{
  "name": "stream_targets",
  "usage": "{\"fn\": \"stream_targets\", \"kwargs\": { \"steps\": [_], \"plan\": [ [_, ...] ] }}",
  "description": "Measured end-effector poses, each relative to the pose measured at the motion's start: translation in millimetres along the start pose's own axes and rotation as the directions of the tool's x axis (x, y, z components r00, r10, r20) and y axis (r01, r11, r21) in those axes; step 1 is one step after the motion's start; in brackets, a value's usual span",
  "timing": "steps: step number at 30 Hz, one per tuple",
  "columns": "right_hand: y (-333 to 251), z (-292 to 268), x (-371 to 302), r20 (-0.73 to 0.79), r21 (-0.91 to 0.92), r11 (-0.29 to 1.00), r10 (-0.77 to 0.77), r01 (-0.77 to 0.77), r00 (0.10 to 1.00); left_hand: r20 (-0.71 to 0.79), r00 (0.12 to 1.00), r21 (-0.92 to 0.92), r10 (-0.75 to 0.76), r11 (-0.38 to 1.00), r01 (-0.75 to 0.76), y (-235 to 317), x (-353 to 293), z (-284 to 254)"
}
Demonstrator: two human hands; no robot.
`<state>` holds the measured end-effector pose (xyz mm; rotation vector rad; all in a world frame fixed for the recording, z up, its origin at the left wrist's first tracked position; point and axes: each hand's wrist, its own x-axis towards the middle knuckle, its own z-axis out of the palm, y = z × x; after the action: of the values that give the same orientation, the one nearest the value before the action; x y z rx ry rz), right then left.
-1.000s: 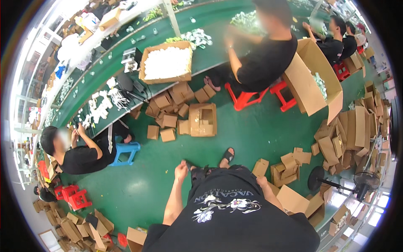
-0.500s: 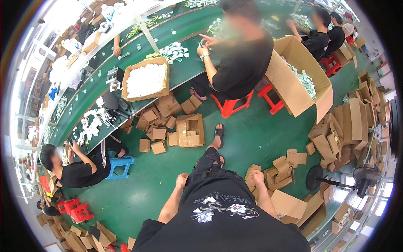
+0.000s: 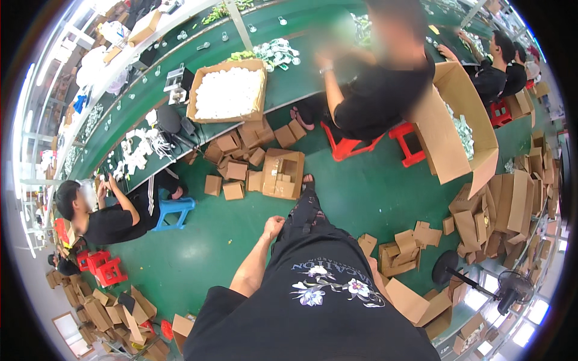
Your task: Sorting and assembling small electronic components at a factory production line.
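My left hand (image 3: pixel 274 226) hangs at my left thigh, its fingers curled closed, with nothing visible in them. On my other side, the right hand (image 3: pixel 372 263) is mostly hidden behind my black shirt, and its fingers do not show. Neither hand touches any of the goods. Just ahead of my foot stands an open carton (image 3: pixel 292 162) with small brown boxes inside. More small brown boxes (image 3: pixel 233 190) lie beside it on the green floor.
A long green workbench (image 3: pixel 295 81) crosses ahead, bearing a carton of white parts (image 3: pixel 261 90). Co-workers sit there on red stools (image 3: pixel 409 147) and a blue stool (image 3: pixel 174 213). A big open carton (image 3: pixel 442 144), stacked cardboard (image 3: pixel 512 192) and a fan (image 3: pixel 447 266) stand on the right.
The bench and small boxes now appear farther right, and the open carton closer to my feet. My left hand has swung forward; my right hand has dropped back behind the shirt.
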<state>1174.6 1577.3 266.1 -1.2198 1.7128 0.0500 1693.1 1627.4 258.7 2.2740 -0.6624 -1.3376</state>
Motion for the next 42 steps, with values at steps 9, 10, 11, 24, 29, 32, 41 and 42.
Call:
{"fn": "stream_targets", "kwargs": {
  "steps": [9, 10, 11, 24, 29, 32, 41, 42],
  "plan": [
    [-177, -31, 88, 0.048, -0.085, 0.942, -0.321, 0.324, 0.946, -0.282, 0.956, -0.296, -0.081, 0.955, -0.007, 101, 90, -84],
    [-222, -41, 92, 0.114, -0.031, 0.989, -0.142, 0.146, 0.983, -0.363, 0.927, -0.294, -0.096, 0.956, -0.016, 110, 98, -101],
    [-250, -49, 94, 0.118, 0.180, 0.984, -0.020, -0.001, 0.993, -0.511, 0.859, -0.248, 0.034, 0.951, -0.185, 134, 110, -118],
    [-477, -52, 137, 0.184, -0.169, 0.864, -0.445, 0.474, 0.876, -0.486, 0.639, 0.281, 0.597, 0.799, -0.532, 367, 303, -306],
    [-600, -20, 157, 0.323, -0.127, 0.679, -0.661, 0.723, 0.678, -0.365, 0.720, 0.431, 0.590, 0.793, -0.431, 387, 345, -307],
    [-659, -1, 176, 0.364, -0.013, 0.636, -0.716, 0.771, 0.596, -0.278, 0.788, 0.476, 0.550, 0.791, -0.384, 394, 359, -307],
    [-912, 14, 326, -0.116, 0.597, 0.535, -0.680, 0.597, 0.724, -0.300, 0.802, 0.523, 0.517, 0.792, -0.315, 417, 378, -310],
    [-931, 5, 355, -0.205, 0.476, 0.552, -0.688, 0.685, 0.696, -0.277, 0.808, 0.532, 0.520, 0.783, -0.321, 424, 383, -308]
  ]
}}
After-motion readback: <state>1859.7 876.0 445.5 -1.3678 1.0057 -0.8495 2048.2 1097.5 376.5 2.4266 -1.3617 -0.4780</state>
